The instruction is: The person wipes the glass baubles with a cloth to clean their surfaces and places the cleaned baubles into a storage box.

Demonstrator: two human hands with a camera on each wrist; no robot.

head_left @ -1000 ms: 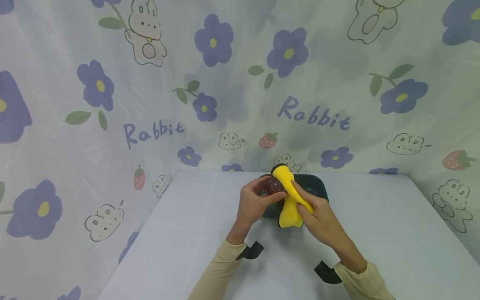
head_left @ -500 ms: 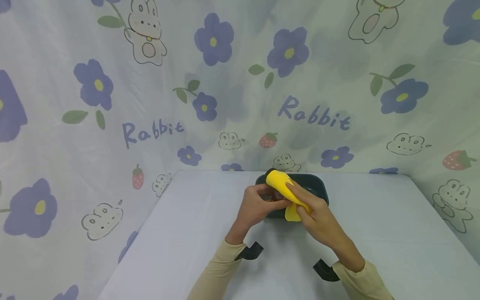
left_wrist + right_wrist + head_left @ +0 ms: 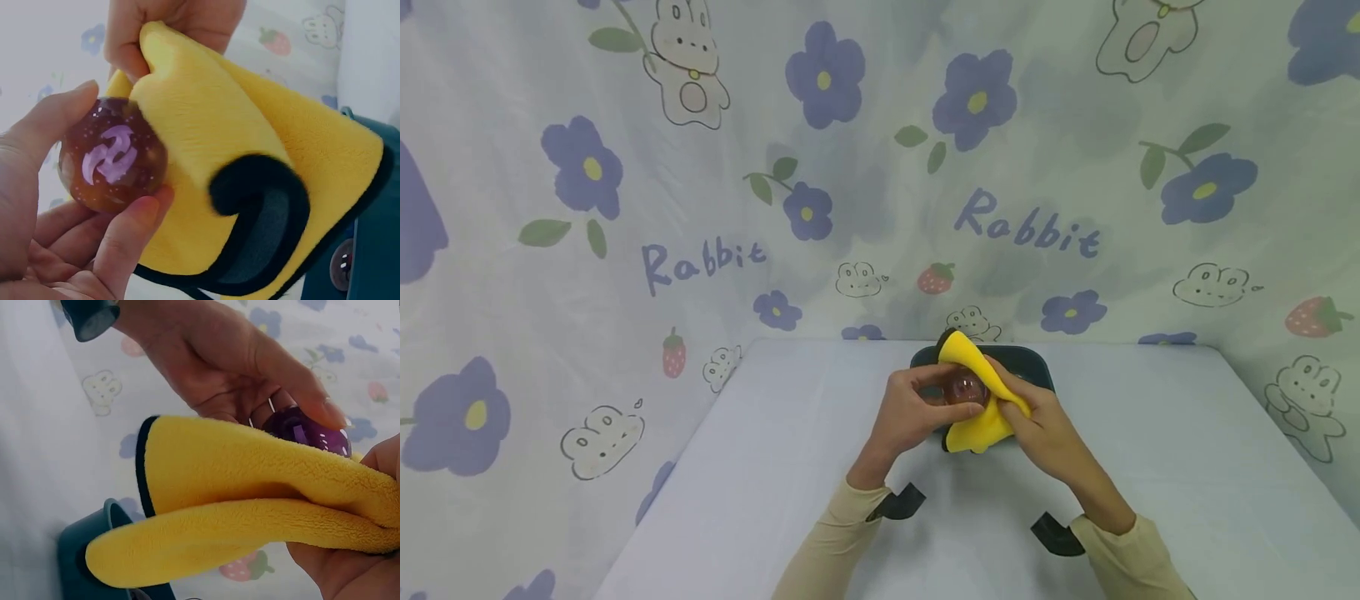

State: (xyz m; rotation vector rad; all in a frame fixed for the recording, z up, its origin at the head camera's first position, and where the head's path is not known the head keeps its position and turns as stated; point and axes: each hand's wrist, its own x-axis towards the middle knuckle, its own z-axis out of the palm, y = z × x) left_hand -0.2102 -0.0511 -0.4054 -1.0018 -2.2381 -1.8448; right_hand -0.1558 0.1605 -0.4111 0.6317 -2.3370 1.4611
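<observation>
The left hand (image 3: pixel 917 408) is pinching the ball (image 3: pixel 112 159); the right hand (image 3: pixel 1045 429) is grasping the cloth (image 3: pixel 981 400), best rubbing gently all round.

You can read one word only: "Rabbit", printed twice in purple script on the patterned backdrop cloth (image 3: pixel 880 167), once at the left and once right of centre. The ball (image 3: pixel 112 164) bears a pale purple swirl sign, not lettering.

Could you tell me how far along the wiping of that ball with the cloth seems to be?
Midway, I'd judge. The left hand holds the ball above the dark tray, and the right hand presses the yellow cloth against it. The ball's visible face looks glossy; setting it down remains.
</observation>
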